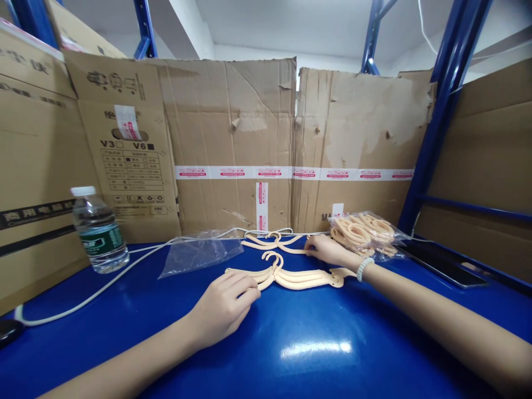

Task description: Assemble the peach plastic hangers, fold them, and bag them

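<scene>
Watching remotely, my left hand (226,302) grips stacked curved beige plastic hangers (303,279) mid-worktop, apparently steadying them; my right hand (326,249) pinches rear beige hangers (286,247) near the glossy blue worktop's (374,343) back edge.

Cardboard panels (233,133) behind a glossy blue tabletop (316,321), pale ceiling (282,25) above.
</scene>
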Tool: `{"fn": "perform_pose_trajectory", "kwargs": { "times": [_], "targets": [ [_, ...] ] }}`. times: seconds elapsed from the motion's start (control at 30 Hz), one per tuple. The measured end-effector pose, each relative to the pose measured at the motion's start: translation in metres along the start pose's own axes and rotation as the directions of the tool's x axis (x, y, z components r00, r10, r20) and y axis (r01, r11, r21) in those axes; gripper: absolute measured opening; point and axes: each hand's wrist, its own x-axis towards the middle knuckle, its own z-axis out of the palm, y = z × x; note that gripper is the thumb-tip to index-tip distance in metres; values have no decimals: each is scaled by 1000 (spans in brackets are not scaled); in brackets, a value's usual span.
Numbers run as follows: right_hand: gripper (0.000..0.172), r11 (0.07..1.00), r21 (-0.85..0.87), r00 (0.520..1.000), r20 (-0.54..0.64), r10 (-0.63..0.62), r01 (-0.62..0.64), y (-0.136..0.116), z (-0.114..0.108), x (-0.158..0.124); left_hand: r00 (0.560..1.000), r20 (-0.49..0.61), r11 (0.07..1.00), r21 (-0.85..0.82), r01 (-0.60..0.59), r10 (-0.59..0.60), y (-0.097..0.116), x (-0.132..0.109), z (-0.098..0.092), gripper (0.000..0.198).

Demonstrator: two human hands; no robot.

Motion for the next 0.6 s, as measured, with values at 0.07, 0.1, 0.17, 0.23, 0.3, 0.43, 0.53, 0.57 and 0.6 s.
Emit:
{"fn": "perform_pose_trajectory", "kwargs": {
  "times": [0.07, 0.1, 0.17, 0.23, 0.3, 0.43, 0.53, 0.57, 0.6],
  "targets": [
    [12, 1000, 5, 1000, -6, 7, -7, 0, 1, 0, 1000, 10, 1000, 2, -1, 1, 0, 1, -1, 22],
    [11, 1000, 10, 1000, -12, 6, -6, 1, 0, 0, 1000, 13, 1000, 2, -3, 3, 0, 1, -1, 22],
    [10, 1000, 23, 1000, -30, 1, -1, 1, -1, -3, 1000, 8, 1000, 5, -8, 8, 1, 2, -2, 22],
    [10, 999, 37, 998, -57, -2, 4, 2, -5, -7, 1000, -6, 1000, 16, -9, 9, 2, 2, -3, 22],
    [10, 999, 50, 996, -94, 1, 4, 4, -10, -13, 1000, -15, 1000, 29, -10, 11, 2, 3, -6, 22],
    [10, 997, 76, 980, -196, 30, -15, 12, -17, -24, 999, -42, 999, 51, -18, 20, 2, 4, -10, 21],
    [12, 994, 108, 959, -279, 48, -19, 17, -18, -32, 997, -78, 998, 63, 8, -3, 0, 4, -12, 20],
    [13, 993, 121, 951, -306, 50, -13, 17, -17, -35, 995, -92, 998, 59, 33, -28, 0, 4, -12, 20],
    [14, 991, 136, 942, -331, 48, -3, 16, -16, -38, 992, -108, 997, 51, 65, -60, 0, 4, -12, 20]
  ]
}}
